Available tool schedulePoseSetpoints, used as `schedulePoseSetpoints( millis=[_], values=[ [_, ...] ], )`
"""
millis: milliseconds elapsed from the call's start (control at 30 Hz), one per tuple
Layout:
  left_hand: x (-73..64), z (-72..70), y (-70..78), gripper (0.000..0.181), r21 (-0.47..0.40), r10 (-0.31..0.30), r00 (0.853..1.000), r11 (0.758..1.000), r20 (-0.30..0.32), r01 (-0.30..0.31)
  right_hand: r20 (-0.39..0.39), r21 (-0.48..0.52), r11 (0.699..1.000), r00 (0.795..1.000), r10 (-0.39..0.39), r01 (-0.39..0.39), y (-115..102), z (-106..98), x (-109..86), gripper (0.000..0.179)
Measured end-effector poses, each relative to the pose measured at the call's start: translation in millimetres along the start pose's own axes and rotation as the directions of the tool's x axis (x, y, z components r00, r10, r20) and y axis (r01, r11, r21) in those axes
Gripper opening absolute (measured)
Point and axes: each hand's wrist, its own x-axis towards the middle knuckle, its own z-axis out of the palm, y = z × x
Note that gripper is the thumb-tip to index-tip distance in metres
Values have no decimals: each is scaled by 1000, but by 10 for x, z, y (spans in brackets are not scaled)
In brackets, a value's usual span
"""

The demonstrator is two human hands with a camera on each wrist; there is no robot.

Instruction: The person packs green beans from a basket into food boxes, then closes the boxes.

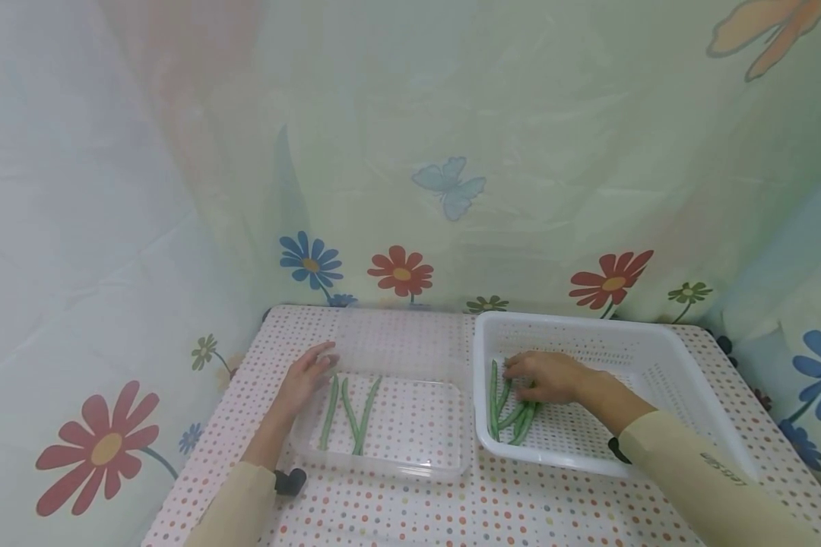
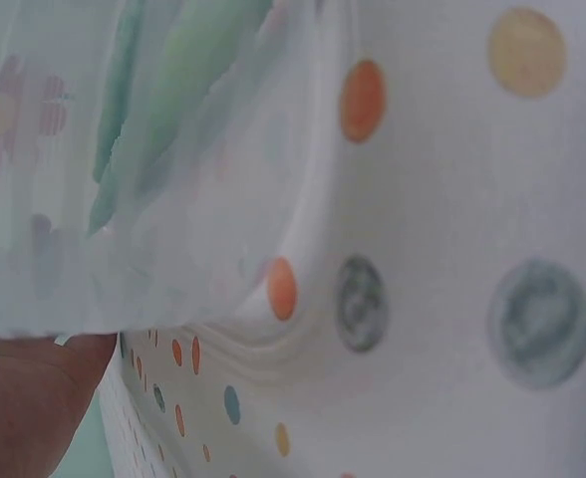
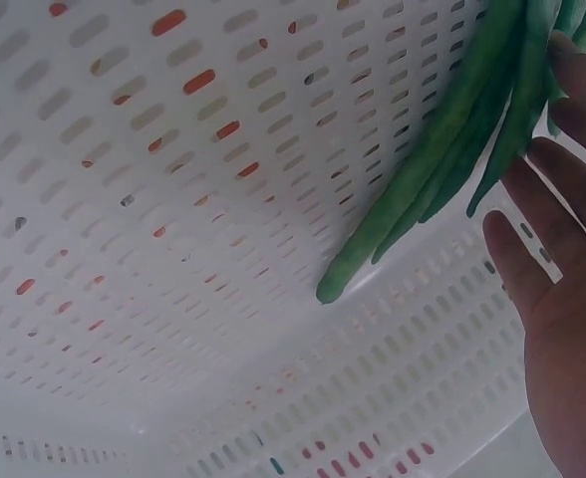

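Several green beans lie at the left end of a white perforated basket. My right hand reaches down into it, with fingers touching the bean pile; in the right wrist view those fingers are spread beside the beans, and no firm grip shows. A clear plastic box stands left of the basket and holds 3 green beans. Against the box's left back corner rests my left hand, fingers loosely bent. The left wrist view mostly shows the box's wall, which hides the fingers.
A clear lid stretches behind the box, seemingly joined to its back edge. Both containers stand on a table with a dotted cloth. A flower-printed curtain hangs behind and at the sides.
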Motion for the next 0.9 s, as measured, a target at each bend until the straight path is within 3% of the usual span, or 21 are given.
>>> schedulePoseSetpoints(
  millis=[333, 567, 900],
  values=[
    [-3, 4, 12, 38, 6, -16, 1000, 1000, -7, 16, 27, 16, 999, 998, 49, -50, -5, 47, 23, 40],
    [1, 3, 11, 39, 0, -9, 1000, 1000, 3, 9, 39, 55, 999, 999, -5, 3, 6, 37, 16, 35],
    [-16, 6, 22, 40, 9, -15, 1000, 1000, -6, 15, 57, 54, 998, 998, -18, 15, -7, 30, 23, 31]
  ],
)
